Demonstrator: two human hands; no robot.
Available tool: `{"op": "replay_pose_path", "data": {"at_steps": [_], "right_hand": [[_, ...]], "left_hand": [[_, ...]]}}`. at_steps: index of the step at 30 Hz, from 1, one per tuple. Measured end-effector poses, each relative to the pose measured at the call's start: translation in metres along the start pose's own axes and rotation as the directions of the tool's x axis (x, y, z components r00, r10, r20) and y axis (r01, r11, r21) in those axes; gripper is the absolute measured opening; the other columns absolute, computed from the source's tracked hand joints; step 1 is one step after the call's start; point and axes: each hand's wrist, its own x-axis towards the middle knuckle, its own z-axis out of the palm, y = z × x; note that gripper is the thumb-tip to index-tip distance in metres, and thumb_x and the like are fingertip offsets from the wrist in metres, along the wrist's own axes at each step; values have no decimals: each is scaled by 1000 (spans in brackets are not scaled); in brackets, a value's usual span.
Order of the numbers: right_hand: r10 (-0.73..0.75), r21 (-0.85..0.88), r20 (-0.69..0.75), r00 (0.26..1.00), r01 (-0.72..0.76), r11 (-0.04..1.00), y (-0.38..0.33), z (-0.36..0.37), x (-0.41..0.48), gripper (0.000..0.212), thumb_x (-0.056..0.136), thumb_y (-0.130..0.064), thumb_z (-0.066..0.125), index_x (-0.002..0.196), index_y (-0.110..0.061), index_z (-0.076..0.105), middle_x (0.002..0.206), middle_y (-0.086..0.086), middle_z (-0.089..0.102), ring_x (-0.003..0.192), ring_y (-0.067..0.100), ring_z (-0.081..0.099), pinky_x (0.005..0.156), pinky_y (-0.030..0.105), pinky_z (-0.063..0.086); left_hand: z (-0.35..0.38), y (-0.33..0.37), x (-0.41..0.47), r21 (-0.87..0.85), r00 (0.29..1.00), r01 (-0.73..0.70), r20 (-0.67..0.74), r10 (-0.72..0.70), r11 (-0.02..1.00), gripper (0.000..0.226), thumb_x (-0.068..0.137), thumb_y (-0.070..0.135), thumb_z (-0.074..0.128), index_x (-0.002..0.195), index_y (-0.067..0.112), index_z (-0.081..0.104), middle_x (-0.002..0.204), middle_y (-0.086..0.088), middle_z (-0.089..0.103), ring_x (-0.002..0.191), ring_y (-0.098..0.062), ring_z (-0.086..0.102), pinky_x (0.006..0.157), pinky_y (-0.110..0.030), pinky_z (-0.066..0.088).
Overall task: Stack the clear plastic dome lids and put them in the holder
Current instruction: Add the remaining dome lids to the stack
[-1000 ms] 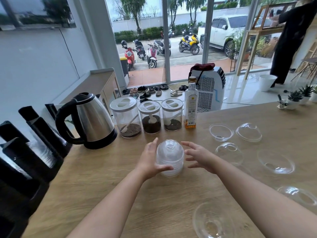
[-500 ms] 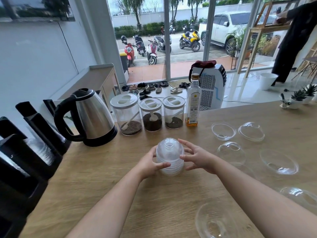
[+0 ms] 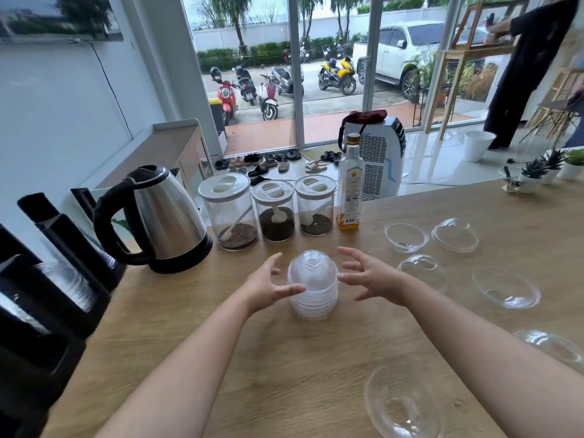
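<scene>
Half a second on, right hand (image 3: 376, 279) has released the lid stack (image 3: 313, 289).

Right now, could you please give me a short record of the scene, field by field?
Stack of lids: upright on the table, centre
Left hand: open, thumb against the stack
Right hand: fingers spread beside the stack, contact unclear
Loose lids: six, right of the stack
Holder: black, far left, beside the kettle
</scene>
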Motion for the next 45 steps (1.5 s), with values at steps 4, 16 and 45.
{"op": "replay_pose_path", "data": {"at_steps": [4, 16, 45], "right_hand": [[-75, -24, -174, 982, 72, 997, -16, -27, -9, 50, 90, -15, 59, 136, -20, 42, 138, 12, 49, 113, 25, 54, 84, 39, 53], [-220, -362, -656, 722, -46, 931, -13, -155, -57, 22, 88, -12, 55, 106, -15, 66, 108, 7, 69, 92, 19, 61, 80, 27, 46], [-77, -615, -486, 871, -278, 738, 82, -255, 25, 29, 85, -34, 63, 106, -15, 58, 152, 10, 31, 142, 22, 27, 115, 30, 23]], "left_hand": [[-24, 24, 1, 65, 987, -100, -118, 108, 993, 82, 76, 53, 68, 145, 26, 31, 137, -6, 50, 123, -22, 50, 102, -35, 42], [50, 160, 64, 542, 873, -417, 14, 488, 730, 51, 83, 41, 65, 128, 23, 50, 136, -3, 46, 114, -24, 56, 94, -42, 51], [166, 172, 146, 720, 811, -429, 41, 584, 545, 23, 95, 30, 51, 105, 25, 70, 116, 2, 60, 111, -18, 52, 88, -30, 43]]}}
